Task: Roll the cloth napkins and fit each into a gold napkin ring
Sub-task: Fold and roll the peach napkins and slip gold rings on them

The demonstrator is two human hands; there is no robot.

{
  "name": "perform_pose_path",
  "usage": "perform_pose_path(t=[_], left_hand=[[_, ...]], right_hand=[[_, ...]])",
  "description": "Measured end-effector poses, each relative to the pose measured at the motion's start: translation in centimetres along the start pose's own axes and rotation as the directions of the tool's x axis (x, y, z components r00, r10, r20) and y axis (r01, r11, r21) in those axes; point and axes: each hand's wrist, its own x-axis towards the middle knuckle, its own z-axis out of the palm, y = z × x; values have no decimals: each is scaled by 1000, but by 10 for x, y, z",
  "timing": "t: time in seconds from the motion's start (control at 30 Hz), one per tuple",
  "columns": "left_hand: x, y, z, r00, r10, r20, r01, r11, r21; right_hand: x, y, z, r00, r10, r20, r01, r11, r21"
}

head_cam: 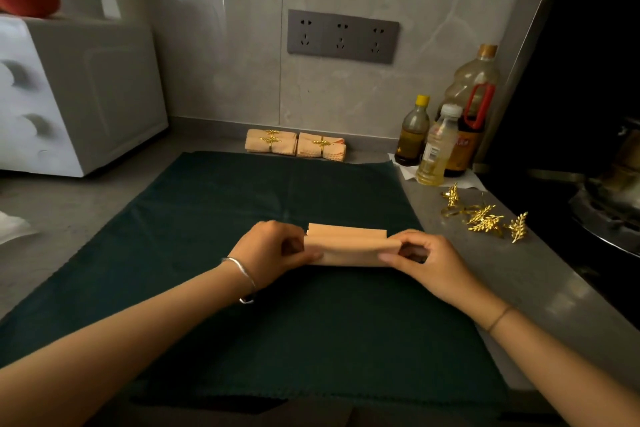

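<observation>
Napkin (351,250) mid-roll at green mat (242,218) centre, soft, unrolls easily. Left hand (272,251) and right hand (424,260) pinch its ends; keep hold there.

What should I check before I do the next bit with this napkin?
1. Left hand grips the napkin at its left end: ok.
2. Right hand grips its right end: ok.
3. Napkin fully rolled: not ok, an edge sticks up behind.
4. Loose gold rings lie on the counter to the right: ok.
5. Roll tight enough for a ring: cannot tell.
</observation>
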Motion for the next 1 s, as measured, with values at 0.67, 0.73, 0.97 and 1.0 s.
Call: perform_pose_path(t=[0.67,0.73,0.97,1.0], left_hand=[[60,3,23,959,-244,142,275,920,-279],[61,2,25,958,-256,130,284,913,-293],[64,1,27,958,-257,129,285,911,-299],[65,1,26,959,-249,137,279,919,-279]], right_hand=[[29,-1,11,939,338,-63,-331,939,98],[27,2,16,959,261,-114,-251,963,98],[18,6,24,974,-157,161,215,857,-469],[18,6,25,967,-110,230,213,844,-492]])
